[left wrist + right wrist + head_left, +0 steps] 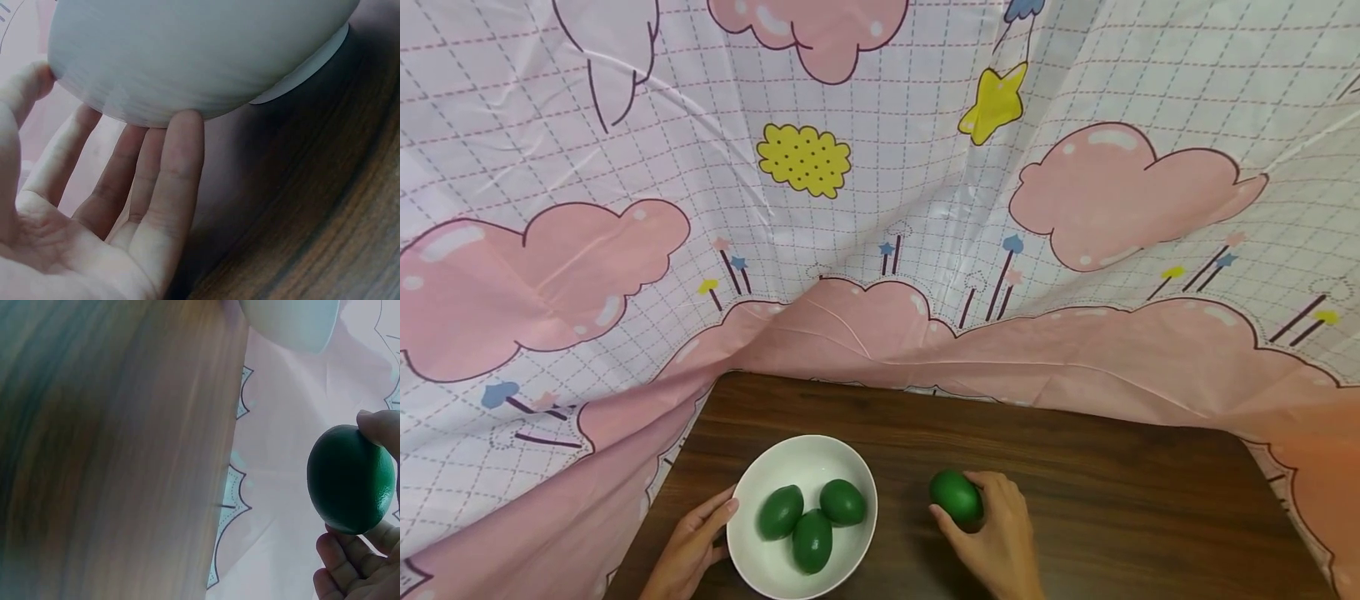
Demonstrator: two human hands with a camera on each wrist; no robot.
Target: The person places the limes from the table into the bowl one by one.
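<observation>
My left hand grips the left side of a white bowl, with a digit at its rim and fingers against the outer wall. In the left wrist view the fingers of the left hand reach up to the bowl's outer wall. Three smooth, dark green limes lie together inside the bowl. To the bowl's right, my right hand holds another green lime between thumb and fingers. That lime shows whole-sided and glossy in the right wrist view.
Both hands are over a dark brown wooden table. A printed cloth with pink clouds and stars hangs behind the table and along its sides. Part of the bowl shows at the top of the right wrist view.
</observation>
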